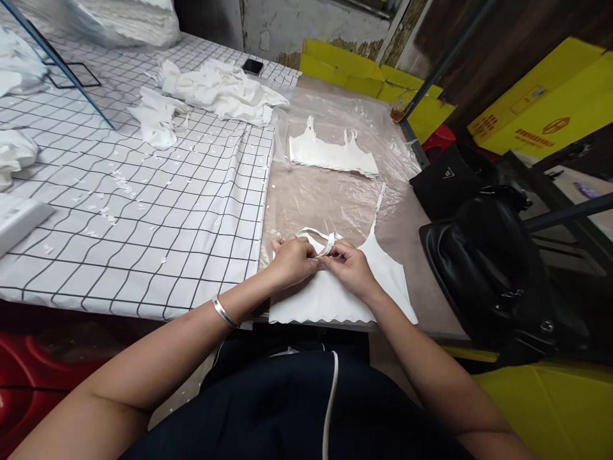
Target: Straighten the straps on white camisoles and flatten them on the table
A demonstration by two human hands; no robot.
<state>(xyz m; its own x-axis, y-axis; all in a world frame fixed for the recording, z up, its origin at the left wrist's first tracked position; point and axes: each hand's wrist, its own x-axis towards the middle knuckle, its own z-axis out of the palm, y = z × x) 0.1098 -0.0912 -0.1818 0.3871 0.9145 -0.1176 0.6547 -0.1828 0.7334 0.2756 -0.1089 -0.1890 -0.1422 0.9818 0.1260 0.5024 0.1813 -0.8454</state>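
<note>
1. A white top [335, 294] lies flat on the clear plastic sheet [335, 198] at the near edge of the counter [421, 236], right in front of the person.
2. The left hand [292, 260] and the right hand [352, 268] meet over its upper edge; the fingers of both are closed in a pinch on the thin strap [320, 236].
3. The top looks light, soft and limp, so it would sag and fold if lifted by one point.
4. The strap is narrow and likely slips easily; a fingertip pinch close to its seam seems the surest hold.
5. A second white top [332, 155] lies farther back on the same sheet, well apart; a black bag [488, 268] sits to the right.
</note>
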